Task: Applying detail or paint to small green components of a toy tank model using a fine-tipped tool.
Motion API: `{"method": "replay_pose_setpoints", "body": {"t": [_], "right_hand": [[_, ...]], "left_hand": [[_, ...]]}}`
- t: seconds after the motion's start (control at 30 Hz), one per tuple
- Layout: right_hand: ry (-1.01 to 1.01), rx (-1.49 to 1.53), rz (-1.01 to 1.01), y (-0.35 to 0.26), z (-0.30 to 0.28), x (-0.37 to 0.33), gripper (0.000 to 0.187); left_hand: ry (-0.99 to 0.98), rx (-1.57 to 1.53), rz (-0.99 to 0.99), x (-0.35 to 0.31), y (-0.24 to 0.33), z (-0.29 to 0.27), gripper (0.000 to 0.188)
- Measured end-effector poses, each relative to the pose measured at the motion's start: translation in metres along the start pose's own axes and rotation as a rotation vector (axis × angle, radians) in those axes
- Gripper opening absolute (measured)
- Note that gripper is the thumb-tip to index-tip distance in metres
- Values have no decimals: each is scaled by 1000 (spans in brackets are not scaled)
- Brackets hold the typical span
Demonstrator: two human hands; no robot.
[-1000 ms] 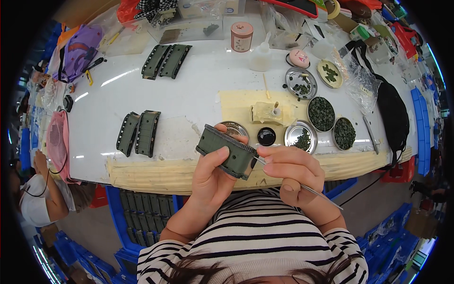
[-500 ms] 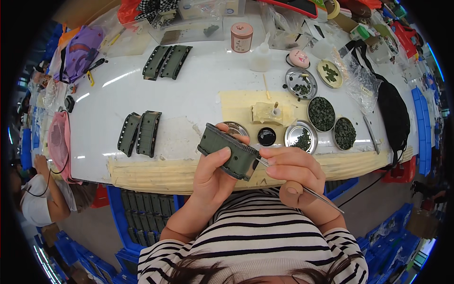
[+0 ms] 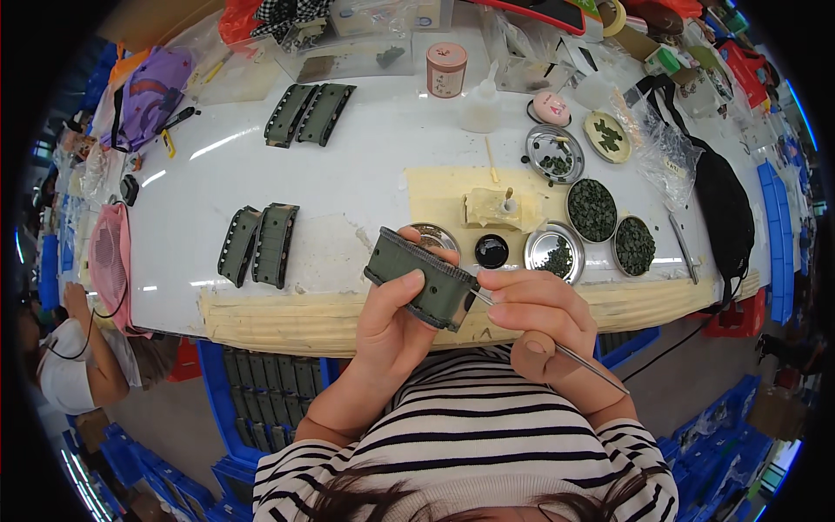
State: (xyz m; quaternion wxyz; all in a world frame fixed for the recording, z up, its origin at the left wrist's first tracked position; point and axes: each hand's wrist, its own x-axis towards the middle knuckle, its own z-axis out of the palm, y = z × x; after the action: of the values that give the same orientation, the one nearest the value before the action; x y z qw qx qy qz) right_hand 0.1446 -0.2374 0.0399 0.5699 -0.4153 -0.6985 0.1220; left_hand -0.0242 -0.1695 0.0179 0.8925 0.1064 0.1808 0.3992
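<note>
My left hand (image 3: 396, 309) grips a dark green curved plastic panel (image 3: 416, 277), thumb on its near face and fingers behind it. The panel is tilted; a ridged strip runs along its upper edge, and its right end is patterned in camouflage colours. My right hand (image 3: 544, 313) is closed around slim metal tweezers (image 3: 591, 368), with the tip at the panel's right end. Exactly what the tip touches is too small to make out. Just beyond the panel are a small black pot (image 3: 491, 250) and a metal dish (image 3: 435, 237), partly hidden by my fingers.
Paired green panels lie at left (image 3: 274, 246) and farther back (image 3: 324, 115). Right of my hands are a dish of small green pieces (image 3: 557, 254) and tins of dark pieces (image 3: 591, 210). A taped block (image 3: 491, 209) and a squeeze bottle (image 3: 478, 109) stand ahead. Another person (image 3: 83, 365) sits at left.
Both hands hold almost the same pose. The far end of the tweezers has shifted very slightly; the view itself has moved a touch.
</note>
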Motion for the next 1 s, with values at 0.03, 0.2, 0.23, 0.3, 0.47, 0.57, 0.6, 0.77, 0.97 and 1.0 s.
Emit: {"method": "replay_pose_setpoints", "body": {"t": [0.03, 0.2, 0.23, 0.3, 0.47, 0.57, 0.6, 0.77, 0.97, 1.0], "right_hand": [[3, -4, -8, 1, 0, -1, 19], [26, 24, -6, 3, 2, -1, 15], [29, 25, -5, 3, 3, -1, 15], [40, 28, -10, 3, 3, -2, 15], [64, 35, -14, 5, 5, -3, 18], [86, 48, 4, 9, 5, -5, 25], [129, 114, 23, 10, 5, -5, 28], [174, 226, 56, 5, -4, -3, 35], [67, 154, 32, -4, -9, -1, 30], [64, 145, 17, -6, -8, 0, 32]], "left_hand": [[-6, 4, -3, 0, 0, 0, 44], [3, -1, -2, 0, 0, -2, 44], [-12, -3, -1, 0, -1, -3, 44], [-42, -6, 1, 0, -1, -4, 44], [-43, 27, 9, 2, -1, -4, 43], [-49, 9, -14, 5, 2, -1, 39], [-44, -4, -22, 6, 3, 0, 37], [-119, -158, -31, 8, 16, 0, 44], [-172, -387, -50, 6, 25, 6, 60], [-218, -511, -119, 7, 26, 5, 63]]}}
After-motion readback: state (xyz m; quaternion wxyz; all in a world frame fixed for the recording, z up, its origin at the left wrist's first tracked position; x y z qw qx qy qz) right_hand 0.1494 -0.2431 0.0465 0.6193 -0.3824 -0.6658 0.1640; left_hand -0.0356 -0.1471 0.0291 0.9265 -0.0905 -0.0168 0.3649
